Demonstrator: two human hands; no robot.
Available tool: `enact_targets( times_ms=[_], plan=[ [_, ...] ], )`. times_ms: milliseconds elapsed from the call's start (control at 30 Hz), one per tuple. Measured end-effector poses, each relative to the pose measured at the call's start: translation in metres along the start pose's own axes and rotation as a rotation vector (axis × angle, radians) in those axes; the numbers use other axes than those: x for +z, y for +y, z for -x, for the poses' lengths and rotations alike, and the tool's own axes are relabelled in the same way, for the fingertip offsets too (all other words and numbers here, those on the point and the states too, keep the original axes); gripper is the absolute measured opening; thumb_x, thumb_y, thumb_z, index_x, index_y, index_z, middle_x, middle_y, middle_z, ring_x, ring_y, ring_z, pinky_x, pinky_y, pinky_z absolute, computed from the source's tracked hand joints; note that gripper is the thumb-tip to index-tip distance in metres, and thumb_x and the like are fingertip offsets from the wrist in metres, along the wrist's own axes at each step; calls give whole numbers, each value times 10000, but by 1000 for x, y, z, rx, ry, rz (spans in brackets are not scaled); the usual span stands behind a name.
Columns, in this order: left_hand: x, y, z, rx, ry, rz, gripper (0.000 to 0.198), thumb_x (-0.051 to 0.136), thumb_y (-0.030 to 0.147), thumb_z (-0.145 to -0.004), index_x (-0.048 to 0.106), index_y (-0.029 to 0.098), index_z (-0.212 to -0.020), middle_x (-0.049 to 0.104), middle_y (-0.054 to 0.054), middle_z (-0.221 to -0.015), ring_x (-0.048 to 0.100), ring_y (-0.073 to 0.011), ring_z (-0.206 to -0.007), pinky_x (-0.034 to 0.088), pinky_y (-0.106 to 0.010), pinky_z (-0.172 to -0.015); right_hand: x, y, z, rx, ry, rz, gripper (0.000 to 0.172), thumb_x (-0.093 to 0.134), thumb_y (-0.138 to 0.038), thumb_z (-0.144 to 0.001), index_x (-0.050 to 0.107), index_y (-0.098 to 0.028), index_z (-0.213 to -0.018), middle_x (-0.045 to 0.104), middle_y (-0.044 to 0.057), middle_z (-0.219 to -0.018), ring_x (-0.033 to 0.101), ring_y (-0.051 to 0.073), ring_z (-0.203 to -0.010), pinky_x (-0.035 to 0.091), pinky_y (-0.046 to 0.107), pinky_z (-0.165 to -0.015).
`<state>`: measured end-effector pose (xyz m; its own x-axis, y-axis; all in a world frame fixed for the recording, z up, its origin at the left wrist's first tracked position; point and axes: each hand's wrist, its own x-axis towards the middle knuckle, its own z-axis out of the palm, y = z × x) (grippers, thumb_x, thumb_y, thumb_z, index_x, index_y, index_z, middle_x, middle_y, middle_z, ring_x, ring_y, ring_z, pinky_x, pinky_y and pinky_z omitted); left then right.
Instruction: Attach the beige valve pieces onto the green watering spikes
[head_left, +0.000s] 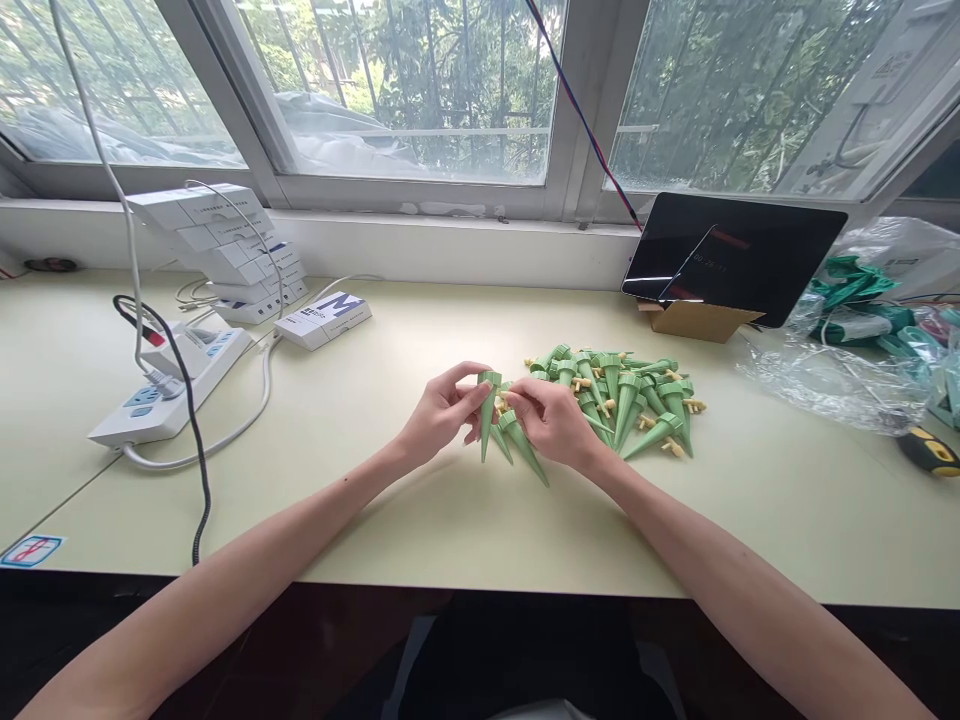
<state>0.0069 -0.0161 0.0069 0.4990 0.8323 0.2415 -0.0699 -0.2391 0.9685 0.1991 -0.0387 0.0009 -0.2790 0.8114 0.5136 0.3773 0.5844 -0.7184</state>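
Note:
A green watering spike (488,415) is pinched near its cap between the thumb and fingers of my left hand (448,408), its point hanging down. Close beside it, my right hand (551,418) has its thumb and forefinger closed at the spike's small yellow valve (504,394), mostly hidden by the fingertips. Under and between my hands lie loose green spikes (525,448). Just right of my right hand spreads a pile of similar green spikes (628,400), many with yellow valves sticking out.
A white power strip (172,390) with cables and a stack of white boxes (225,250) stand left, with a single white box (324,320) nearby. A dark tablet (735,255) leans on a cardboard support (701,320). Plastic bags (840,380) lie right, near a yellow-black tool (930,452).

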Motion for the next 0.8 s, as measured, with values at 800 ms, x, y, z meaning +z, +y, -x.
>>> enact_targets(
  times_ms=[800],
  plan=[
    [0, 0, 0, 12, 4, -28, 246, 602, 397, -945, 555, 196, -1078, 630, 10, -634, 502, -89, -439, 434, -227, -420, 0, 0, 0, -13, 8, -17, 253, 483, -250, -958, 544, -178, -724, 468, -22, -605, 373, 105, -546, 324, 254, -551]
  ],
)
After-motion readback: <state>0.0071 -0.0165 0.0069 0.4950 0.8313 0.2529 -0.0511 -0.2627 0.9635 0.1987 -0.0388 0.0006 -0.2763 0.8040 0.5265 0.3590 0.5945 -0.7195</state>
